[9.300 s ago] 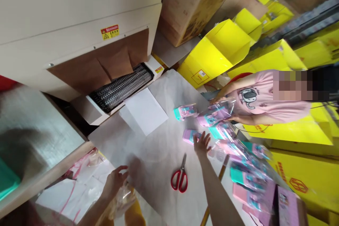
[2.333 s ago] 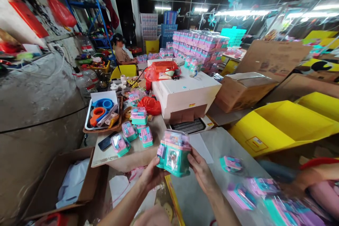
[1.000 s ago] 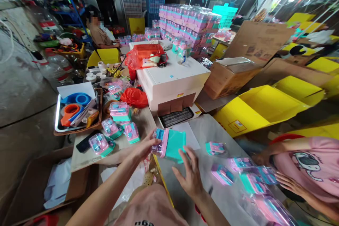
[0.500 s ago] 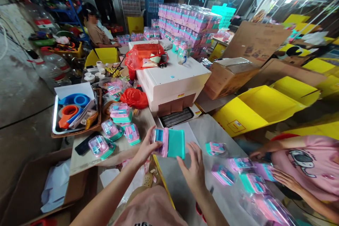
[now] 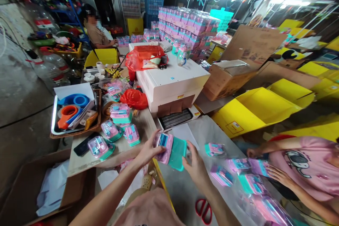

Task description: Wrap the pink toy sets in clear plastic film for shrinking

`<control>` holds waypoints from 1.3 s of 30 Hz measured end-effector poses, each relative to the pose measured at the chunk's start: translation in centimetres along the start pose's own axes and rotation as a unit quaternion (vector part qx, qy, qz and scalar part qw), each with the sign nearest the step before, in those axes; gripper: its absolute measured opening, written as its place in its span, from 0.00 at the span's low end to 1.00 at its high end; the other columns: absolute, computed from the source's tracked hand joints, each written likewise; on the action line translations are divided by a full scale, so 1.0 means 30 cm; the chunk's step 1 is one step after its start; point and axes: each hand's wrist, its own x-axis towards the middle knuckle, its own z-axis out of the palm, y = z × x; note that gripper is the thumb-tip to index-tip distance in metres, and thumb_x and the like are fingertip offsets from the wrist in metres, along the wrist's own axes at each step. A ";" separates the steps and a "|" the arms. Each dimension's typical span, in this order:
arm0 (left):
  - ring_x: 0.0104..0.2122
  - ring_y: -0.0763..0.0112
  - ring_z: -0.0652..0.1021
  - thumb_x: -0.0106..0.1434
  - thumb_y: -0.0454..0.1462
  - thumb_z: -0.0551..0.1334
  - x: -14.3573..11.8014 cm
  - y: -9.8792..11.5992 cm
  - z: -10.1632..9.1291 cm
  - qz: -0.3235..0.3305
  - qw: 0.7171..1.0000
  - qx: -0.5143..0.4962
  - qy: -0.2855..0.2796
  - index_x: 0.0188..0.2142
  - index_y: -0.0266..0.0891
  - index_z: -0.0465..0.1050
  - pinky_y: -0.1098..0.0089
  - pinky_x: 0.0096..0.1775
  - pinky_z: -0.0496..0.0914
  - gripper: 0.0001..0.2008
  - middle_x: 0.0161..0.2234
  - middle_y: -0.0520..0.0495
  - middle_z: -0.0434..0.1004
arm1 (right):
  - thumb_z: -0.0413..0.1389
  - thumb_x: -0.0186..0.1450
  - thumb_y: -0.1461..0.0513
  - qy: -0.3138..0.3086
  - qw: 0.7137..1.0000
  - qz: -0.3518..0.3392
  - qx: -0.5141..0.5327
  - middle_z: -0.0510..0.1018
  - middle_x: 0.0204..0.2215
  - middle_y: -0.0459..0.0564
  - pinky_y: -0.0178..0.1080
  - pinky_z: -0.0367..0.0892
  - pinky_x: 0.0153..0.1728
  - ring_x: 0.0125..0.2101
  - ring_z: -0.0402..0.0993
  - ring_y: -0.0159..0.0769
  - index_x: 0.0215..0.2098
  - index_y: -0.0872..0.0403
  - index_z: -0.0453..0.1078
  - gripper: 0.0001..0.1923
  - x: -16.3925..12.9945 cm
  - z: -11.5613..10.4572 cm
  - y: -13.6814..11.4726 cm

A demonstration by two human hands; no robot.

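Observation:
My left hand (image 5: 147, 150) grips the pink end of a pink and teal toy box (image 5: 171, 147), tipped on its side above the near table edge. My right hand (image 5: 195, 167) touches the box's teal end, fingers spread against it. Three similar toys (image 5: 113, 130) lie on the wooden table to the left. More wrapped toys (image 5: 233, 169) are spread on the white sheet (image 5: 201, 130) to the right. Red scissors (image 5: 203, 210) lie near my right forearm.
A white heat-tunnel machine (image 5: 169, 81) with a mesh conveyor stands behind. A tray of tape rolls (image 5: 72, 109) sits left. Yellow cartons (image 5: 262, 109) and brown boxes (image 5: 227, 77) stand right. A person in a pink shirt (image 5: 299, 169) handles toys; another person (image 5: 95, 31) sits far back.
The toy box has been turned from upright onto its side and lowered. My right hand let go, then came back against its teal end.

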 end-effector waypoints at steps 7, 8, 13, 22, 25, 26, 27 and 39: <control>0.34 0.67 0.69 0.48 0.38 0.63 -0.031 -0.040 0.020 0.019 0.998 0.056 -0.007 0.61 0.40 0.50 0.67 0.38 0.65 0.41 0.38 0.48 0.69 | 0.45 0.51 0.72 -0.059 0.995 0.082 -0.001 0.65 0.56 0.59 0.43 0.68 0.49 0.51 0.69 0.40 0.64 0.53 0.44 0.42 -0.047 0.045 0.022; 0.34 0.66 0.69 0.48 0.37 0.63 -0.034 -0.042 0.021 0.018 0.998 0.066 -0.008 0.61 0.41 0.51 0.67 0.38 0.65 0.41 0.38 0.49 0.69 | 0.46 0.51 0.73 -0.069 0.995 0.056 -0.040 0.60 0.59 0.59 0.44 0.66 0.52 0.55 0.64 0.41 0.64 0.53 0.44 0.42 -0.055 0.048 0.027; 0.36 0.64 0.70 0.45 0.36 0.66 -0.048 -0.061 0.025 0.010 0.999 0.046 0.004 0.58 0.44 0.59 0.66 0.41 0.65 0.39 0.38 0.50 0.70 | 0.46 0.52 0.72 -0.086 0.975 -0.070 -0.191 0.66 0.54 0.65 0.48 0.71 0.46 0.52 0.68 0.49 0.61 0.62 0.53 0.36 -0.088 0.076 0.072; 0.39 0.61 0.72 0.44 0.37 0.66 -0.052 -0.099 0.018 -0.039 0.999 0.013 0.006 0.54 0.42 0.65 0.65 0.43 0.66 0.35 0.38 0.49 0.73 | 0.40 0.56 0.77 -0.012 0.943 -0.155 -0.294 0.76 0.38 0.60 0.43 0.72 0.38 0.38 0.74 0.42 0.47 0.59 0.65 0.25 -0.115 0.118 0.078; 0.38 0.61 0.73 0.44 0.36 0.65 -0.071 -0.101 0.005 -0.076 0.997 0.017 -0.017 0.51 0.41 0.69 0.66 0.41 0.67 0.31 0.38 0.48 0.74 | 0.40 0.58 0.77 -0.056 0.946 -0.149 -0.281 0.75 0.32 0.55 0.41 0.70 0.34 0.32 0.73 0.40 0.39 0.56 0.68 0.21 -0.148 0.110 0.063; 0.36 0.62 0.73 0.44 0.35 0.65 -0.082 -0.100 0.001 -0.083 0.996 0.021 -0.041 0.51 0.41 0.70 0.67 0.39 0.67 0.30 0.36 0.49 0.75 | 0.39 0.58 0.77 -0.073 0.950 -0.148 -0.267 0.75 0.30 0.53 0.39 0.69 0.32 0.31 0.73 0.39 0.36 0.55 0.67 0.20 -0.160 0.105 0.058; 0.34 0.64 0.73 0.44 0.35 0.65 -0.095 -0.099 -0.004 -0.084 0.994 0.028 -0.069 0.51 0.41 0.70 0.68 0.36 0.67 0.31 0.34 0.49 0.75 | 0.39 0.58 0.77 -0.091 0.954 -0.147 -0.245 0.74 0.28 0.51 0.38 0.68 0.31 0.29 0.72 0.38 0.34 0.54 0.67 0.19 -0.171 0.099 0.051; 0.53 0.56 0.69 0.53 0.37 0.62 -0.167 -0.138 0.009 -0.128 0.954 -0.024 -0.272 0.53 0.46 0.69 0.60 0.54 0.61 0.26 0.53 0.49 0.71 | 0.43 0.65 0.49 -0.093 0.966 0.171 0.168 0.65 0.18 0.43 0.32 0.61 0.25 0.22 0.64 0.30 0.22 0.53 0.61 0.22 -0.270 0.080 -0.046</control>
